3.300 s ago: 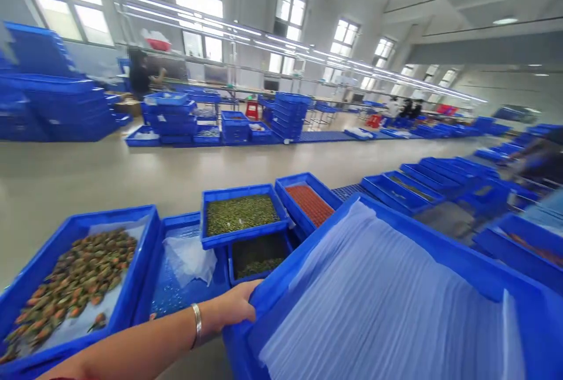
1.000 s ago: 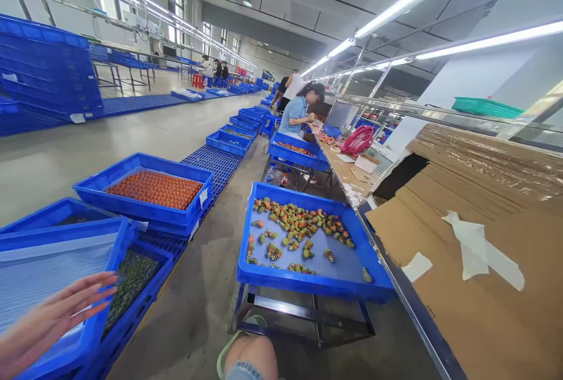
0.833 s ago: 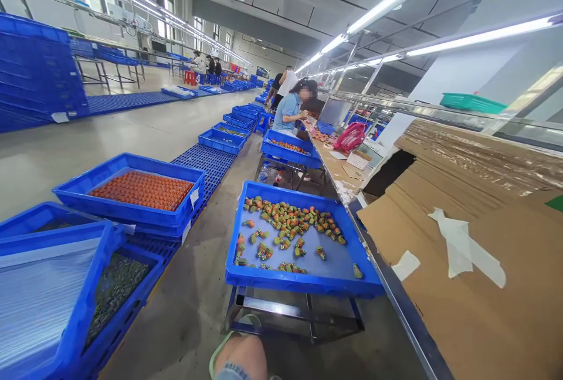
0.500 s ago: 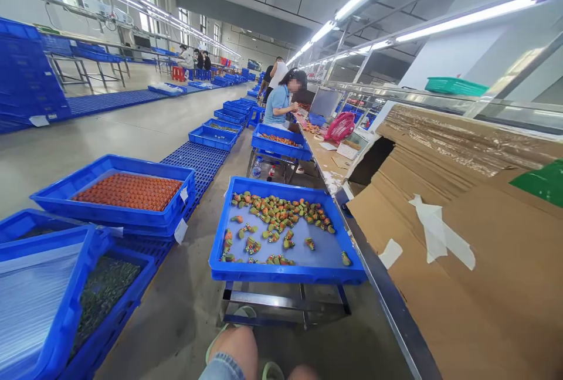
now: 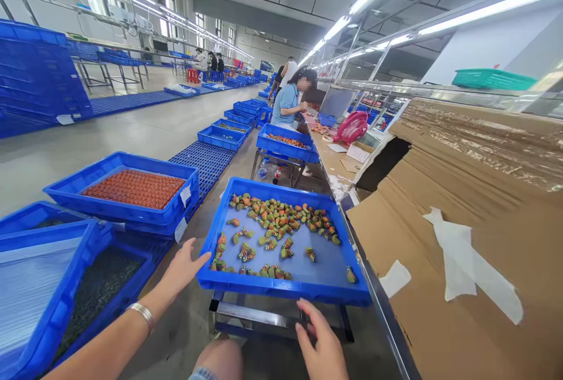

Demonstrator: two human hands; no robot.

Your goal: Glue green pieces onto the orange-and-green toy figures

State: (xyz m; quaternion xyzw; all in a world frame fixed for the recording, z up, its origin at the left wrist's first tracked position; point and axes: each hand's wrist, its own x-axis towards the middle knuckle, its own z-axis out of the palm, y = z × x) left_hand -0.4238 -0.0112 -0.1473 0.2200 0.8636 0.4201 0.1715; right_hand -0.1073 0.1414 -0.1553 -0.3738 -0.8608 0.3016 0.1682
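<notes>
A blue plastic tray rests on a metal stand right in front of me. Small orange-and-green fruit-shaped pieces lie scattered on its pale lining, thickest toward the far side. My left hand, wearing a silver bangle, is open in the air just off the tray's left corner, fingers spread and not touching it. Below the tray's near rim, my right hand is also open and holds nothing. Neither hand touches a piece.
To the left stand a blue tray of orange pieces and a film-covered tray of dark green material on a blue pallet. Cardboard sheets cover the table on the right. A co-worker sits farther along it.
Both my hands have risen into view on either side of the tray; they were out of sight half a second ago. The view has shifted slightly, and my knee sits lower.
</notes>
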